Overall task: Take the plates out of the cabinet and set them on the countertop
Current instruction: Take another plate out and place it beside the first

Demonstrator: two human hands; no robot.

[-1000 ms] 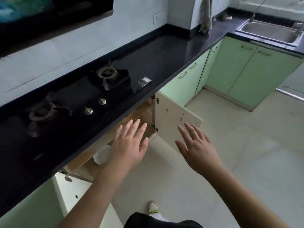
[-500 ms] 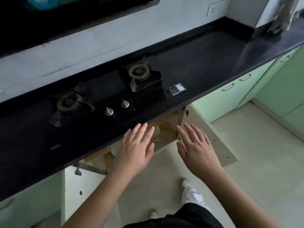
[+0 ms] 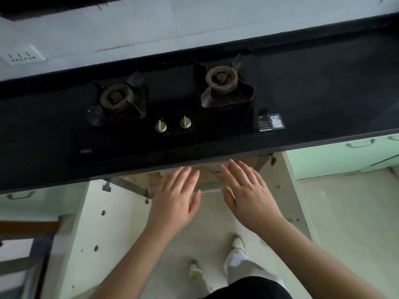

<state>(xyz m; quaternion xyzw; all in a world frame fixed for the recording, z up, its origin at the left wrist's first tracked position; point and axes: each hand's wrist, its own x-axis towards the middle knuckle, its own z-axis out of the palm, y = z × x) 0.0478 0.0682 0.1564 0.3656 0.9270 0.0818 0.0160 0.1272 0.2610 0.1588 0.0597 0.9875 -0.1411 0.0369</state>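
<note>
Two flat hands, left hand [image 3: 174,197] and right hand [image 3: 248,193], fingers spread wide and holding nothing, reach beneath the glossy black countertop [image 3: 323,87]; the wooden cabinet [image 3: 207,175] gapes open. Its pale doors [image 3: 289,190] stand swung out.

Two hands — the left hand [image 3: 176,197] and the right hand [image 3: 248,190] — both with straight fingers. One black counter [image 3: 323,87]. Two burners: one [image 3: 117,98] at left, one [image 3: 221,77] at right. Two knobs [image 3: 160,126] [image 3: 185,122]. Two open cabinet doors [image 3: 86,234] [image 3: 287,190]. One wall socket [image 3: 20,57]. Two shoes — [image 3: 195,271] and [image 3: 238,243].
</note>
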